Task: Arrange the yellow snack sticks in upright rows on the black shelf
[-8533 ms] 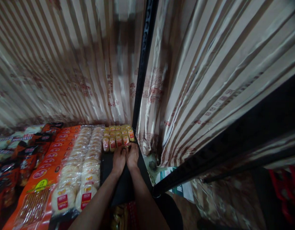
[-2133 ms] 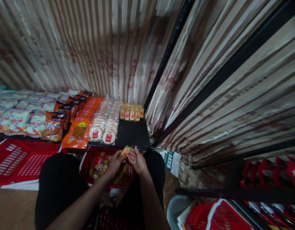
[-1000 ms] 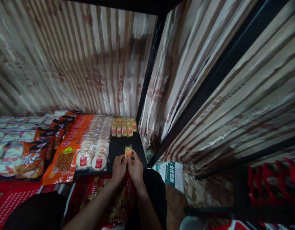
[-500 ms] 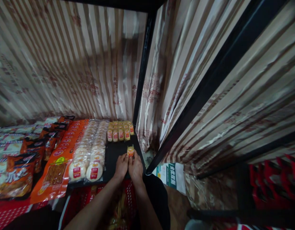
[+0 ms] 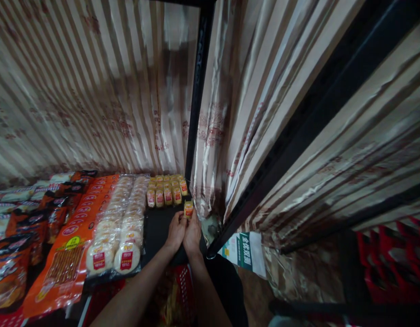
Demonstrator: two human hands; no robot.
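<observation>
A small yellow snack packet with a red-and-white label (image 5: pixel 188 208) is held upright between my two hands, over the right end of the black shelf (image 5: pixel 157 229). My right hand (image 5: pixel 192 232) has its fingers closed around the packet's right side and base. From the left, my left hand (image 5: pixel 176 230) pinches its lower edge; the thumbs lie close together. Just beyond, matching yellow packets (image 5: pixel 167 196) stand in rows in the back corner. Left of them, clear-wrapped round white crackers (image 5: pixel 127 256) lie in two overlapping columns.
Orange packs of brown sticks (image 5: pixel 65 263) and orange snack bags (image 5: pixel 10 272) fill the shelf's left side. A black metal post (image 5: pixel 226 227) rises at the right corner. Striped curtains (image 5: pixel 128 91) hang behind. Below is a red basket (image 5: pixel 185 286); red packages (image 5: pixel 390 259) stand far right.
Both hands have carried the yellow packet slightly up and forward, closer to the rows. The view has shifted a little, so the shelf goods appear lower and further left.
</observation>
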